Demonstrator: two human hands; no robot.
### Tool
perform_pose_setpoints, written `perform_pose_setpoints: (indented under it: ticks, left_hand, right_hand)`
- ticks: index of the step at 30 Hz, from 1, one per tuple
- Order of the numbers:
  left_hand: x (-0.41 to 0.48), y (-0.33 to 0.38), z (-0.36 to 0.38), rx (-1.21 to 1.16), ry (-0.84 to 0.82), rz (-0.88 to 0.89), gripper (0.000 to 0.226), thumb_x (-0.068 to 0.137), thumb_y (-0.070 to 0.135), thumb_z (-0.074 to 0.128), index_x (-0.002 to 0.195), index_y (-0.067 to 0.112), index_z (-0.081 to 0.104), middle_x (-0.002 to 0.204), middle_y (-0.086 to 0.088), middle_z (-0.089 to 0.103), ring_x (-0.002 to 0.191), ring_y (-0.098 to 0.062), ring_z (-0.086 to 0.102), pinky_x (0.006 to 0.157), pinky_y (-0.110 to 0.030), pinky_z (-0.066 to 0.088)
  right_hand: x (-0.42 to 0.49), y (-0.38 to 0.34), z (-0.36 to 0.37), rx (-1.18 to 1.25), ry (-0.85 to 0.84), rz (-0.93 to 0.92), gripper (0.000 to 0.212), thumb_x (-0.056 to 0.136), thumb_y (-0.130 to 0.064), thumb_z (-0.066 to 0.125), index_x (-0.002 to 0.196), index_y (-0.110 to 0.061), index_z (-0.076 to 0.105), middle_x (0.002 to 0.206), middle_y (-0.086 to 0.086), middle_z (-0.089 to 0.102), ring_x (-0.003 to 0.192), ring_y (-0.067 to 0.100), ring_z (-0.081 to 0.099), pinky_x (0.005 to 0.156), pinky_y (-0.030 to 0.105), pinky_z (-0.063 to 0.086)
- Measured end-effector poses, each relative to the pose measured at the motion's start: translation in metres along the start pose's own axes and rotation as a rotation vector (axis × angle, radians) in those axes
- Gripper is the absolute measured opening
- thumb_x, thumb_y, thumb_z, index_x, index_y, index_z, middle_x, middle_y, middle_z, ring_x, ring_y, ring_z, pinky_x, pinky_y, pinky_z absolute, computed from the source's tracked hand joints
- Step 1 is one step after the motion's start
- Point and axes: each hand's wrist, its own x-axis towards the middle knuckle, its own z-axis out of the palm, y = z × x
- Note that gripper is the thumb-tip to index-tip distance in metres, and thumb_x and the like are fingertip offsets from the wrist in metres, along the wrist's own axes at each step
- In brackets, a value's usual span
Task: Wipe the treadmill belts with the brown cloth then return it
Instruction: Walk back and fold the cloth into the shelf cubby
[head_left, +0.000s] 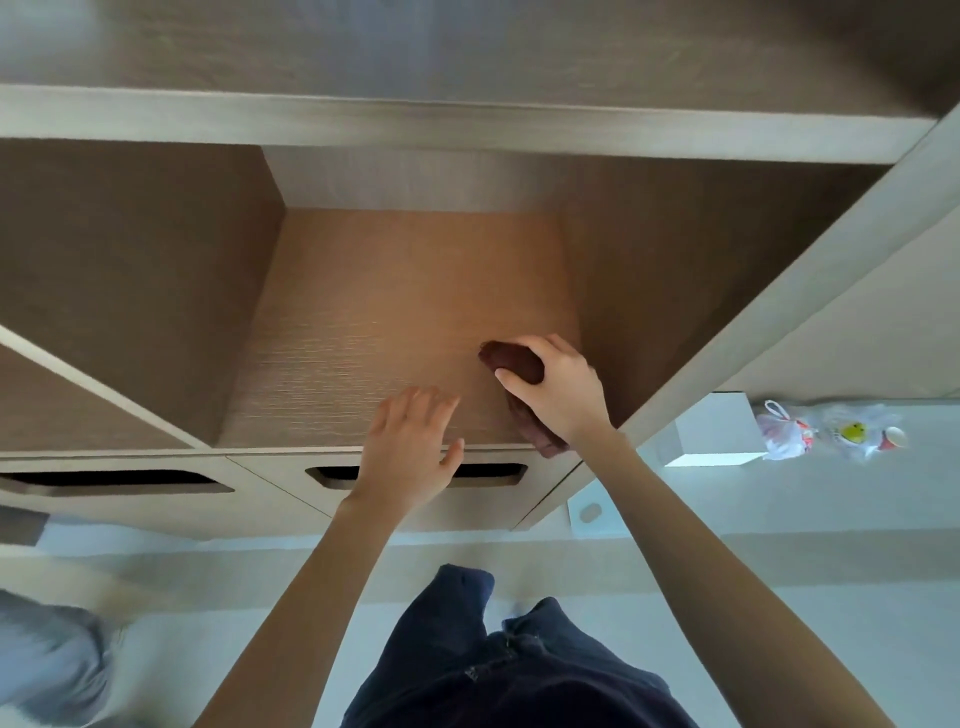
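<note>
Both bare arms reach forward and up into an open wooden shelf compartment. The right hand is over the right side of the shelf board, near its front edge, with the wrist bent and the knuckles arched. Its fingers are curled down around the brown cloth, thumb on the near side, grasping the bunched upper part. The cloth is a dark reddish-brown, soft and crumpled into a rounded lump under the hand; a loose tail of it runs down below the wrist and hangs just past the front edge of the shelf board.

The left hand is at the front edge, near the middle, palm down and tilted, fingers spread and slack with nothing in them. Whether it touches the board cannot be told.

The shelf board is light wood with a fine horizontal grain, warmly lit in the centre. Flat side panels in darker brown stand to left and right, and a pale back wall closes it. Below the front edge is a drawer front with a long rounded slot for a handle, partly hidden by the left hand. Off to the right, a crumpled plastic bag lies on a pale surface.
</note>
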Motion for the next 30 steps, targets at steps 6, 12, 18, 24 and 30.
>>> perform_pose_setpoints:
  ticks: [6, 12, 18, 24, 30]
  left_hand:
    - [0.005, -0.017, 0.017, 0.019, -0.090, -0.004, 0.053, 0.092, 0.044, 0.041, 0.140, 0.022, 0.034, 0.143, -0.003, 0.038, 0.133, -0.025, 0.030, 0.107, -0.039, 0.027]
    - [0.004, -0.026, 0.026, 0.007, -0.142, 0.003, 0.055, 0.094, 0.046, 0.039, 0.143, 0.023, 0.030, 0.152, -0.002, 0.026, 0.140, -0.026, 0.019, 0.111, -0.042, 0.024]
    - [0.013, -0.024, 0.027, -0.001, -0.130, 0.024, 0.056, 0.094, 0.046, 0.036, 0.144, 0.024, 0.028, 0.152, -0.003, 0.024, 0.140, -0.025, 0.018, 0.112, -0.040, 0.021]
    - [0.018, -0.022, 0.024, -0.084, -0.107, 0.063, 0.057, 0.094, 0.043, 0.043, 0.145, 0.021, 0.029, 0.150, -0.006, 0.027, 0.140, -0.026, 0.019, 0.112, -0.040, 0.022]
    - [0.020, -0.025, 0.015, -0.148, -0.025, 0.124, 0.066, 0.091, 0.035, 0.055, 0.146, 0.014, 0.026, 0.151, -0.011, 0.026, 0.137, -0.029, 0.028, 0.110, -0.040, 0.030]
  right_hand:
    - [0.010, 0.004, 0.023, -0.067, -0.148, 0.156, 0.045, 0.087, -0.048, 0.059, 0.127, -0.029, 0.052, 0.121, 0.001, 0.052, 0.110, 0.026, 0.054, 0.089, 0.043, 0.048]
    - [-0.001, 0.013, 0.011, 0.005, -0.104, 0.160, 0.059, 0.083, -0.046, 0.066, 0.135, -0.026, 0.046, 0.130, 0.004, 0.047, 0.120, 0.024, 0.047, 0.098, 0.042, 0.045]
    - [-0.023, 0.032, -0.007, 0.056, -0.162, 0.252, 0.068, 0.079, -0.037, 0.073, 0.138, -0.019, 0.044, 0.126, 0.005, 0.054, 0.114, 0.021, 0.054, 0.096, 0.033, 0.044]
    - [-0.015, 0.025, -0.003, -0.028, -0.157, 0.196, 0.059, 0.082, -0.029, 0.070, 0.136, -0.024, 0.048, 0.125, -0.001, 0.061, 0.115, 0.018, 0.055, 0.095, 0.033, 0.044]
    - [-0.010, 0.018, 0.005, 0.124, -0.154, 0.062, 0.052, 0.082, -0.015, 0.072, 0.130, -0.019, 0.055, 0.125, 0.002, 0.061, 0.116, 0.018, 0.055, 0.098, 0.026, 0.042]
